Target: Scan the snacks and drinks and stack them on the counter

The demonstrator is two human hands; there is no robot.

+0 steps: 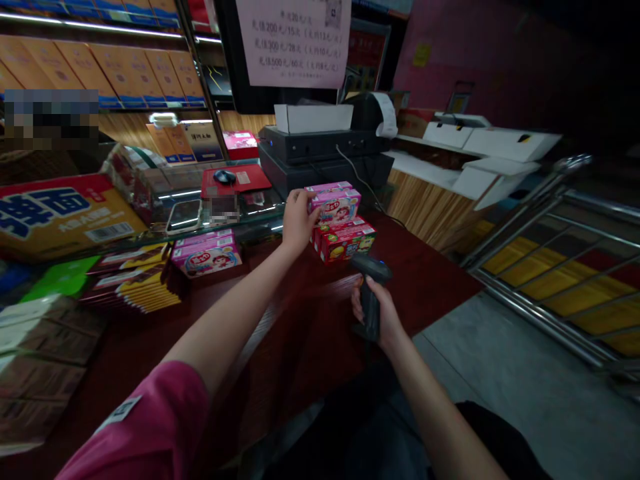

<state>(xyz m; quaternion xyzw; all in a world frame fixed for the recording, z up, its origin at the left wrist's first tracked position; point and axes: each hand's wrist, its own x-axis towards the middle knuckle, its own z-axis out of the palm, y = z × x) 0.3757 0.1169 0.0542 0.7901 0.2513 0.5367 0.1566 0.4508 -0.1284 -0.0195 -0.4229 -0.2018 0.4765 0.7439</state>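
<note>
My left hand (pixel 299 223) is closed on the left end of a pink candy-style box (pixel 336 208), one of a pair set on top of red boxes (pixel 345 241) with fruit pictures. Wrapped round the handle of a black barcode scanner (pixel 371 303) is my right hand (pixel 385 308). The scanner's head is just in front of the red boxes. More pink boxes (pixel 207 259) lie on the dark red counter (pixel 300 347) to the left, beside a stack of yellow and brown packets (pixel 135 283).
A large yellow and red carton (pixel 70 213) and bundled packs (pixel 45 360) occupy the left. Behind are a glass case with a mouse (pixel 225 177), a cash drawer (pixel 325 163) and a monitor bearing a paper sign (pixel 295 43). A metal rack (pixel 550 267) stands right.
</note>
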